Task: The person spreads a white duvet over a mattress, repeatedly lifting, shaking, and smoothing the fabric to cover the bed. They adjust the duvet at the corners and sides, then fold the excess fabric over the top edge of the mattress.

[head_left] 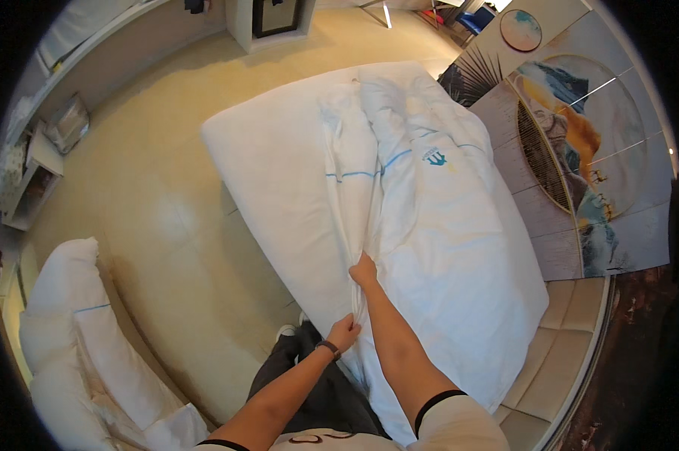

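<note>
A white duvet (pixel 445 248) with thin blue stripes and a small blue emblem covers the right part of the bed. Its left edge is gathered into long folds that run away from me. My right hand (pixel 363 270) is closed around this edge about midway along the bed. Closer to my body, my left hand (pixel 342 333), with a dark band on the wrist, grips the same edge. Between the two hands the cloth is drawn into a narrow pleat. Left of the folds, the white mattress (pixel 272 173) shows a smooth surface.
A padded beige headboard (pixel 546 368) borders the bed at the right. Decorated panels (pixel 580 165) lean beyond it. White bedding with a blue stripe (pixel 91 338) is piled at lower left. A shelf unit (pixel 35 180) stands at far left, on a shiny tiled floor (pixel 151 210).
</note>
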Available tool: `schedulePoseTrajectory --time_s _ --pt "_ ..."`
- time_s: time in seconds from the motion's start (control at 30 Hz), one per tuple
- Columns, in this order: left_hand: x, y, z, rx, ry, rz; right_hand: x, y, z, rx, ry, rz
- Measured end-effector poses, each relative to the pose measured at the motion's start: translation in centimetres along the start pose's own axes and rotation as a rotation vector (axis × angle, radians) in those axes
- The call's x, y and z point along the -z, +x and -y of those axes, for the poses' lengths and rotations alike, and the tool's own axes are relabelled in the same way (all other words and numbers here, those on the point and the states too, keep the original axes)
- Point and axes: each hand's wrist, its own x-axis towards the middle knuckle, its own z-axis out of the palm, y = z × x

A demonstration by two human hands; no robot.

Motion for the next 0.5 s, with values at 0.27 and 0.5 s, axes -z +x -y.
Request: schedulePoseTrajectory --time_s 0.27,0.5 --pt "12.5 7.4 -8.4 0.001 -1.020 -0.167 10.2 -11.1 -0.5 -0.223 0.947 0.684" --pt "13.4 14.8 -15.3 -0.022 -0.385 -0.671 8.5 -6.2 -3.3 0.153 0.167 0.639"
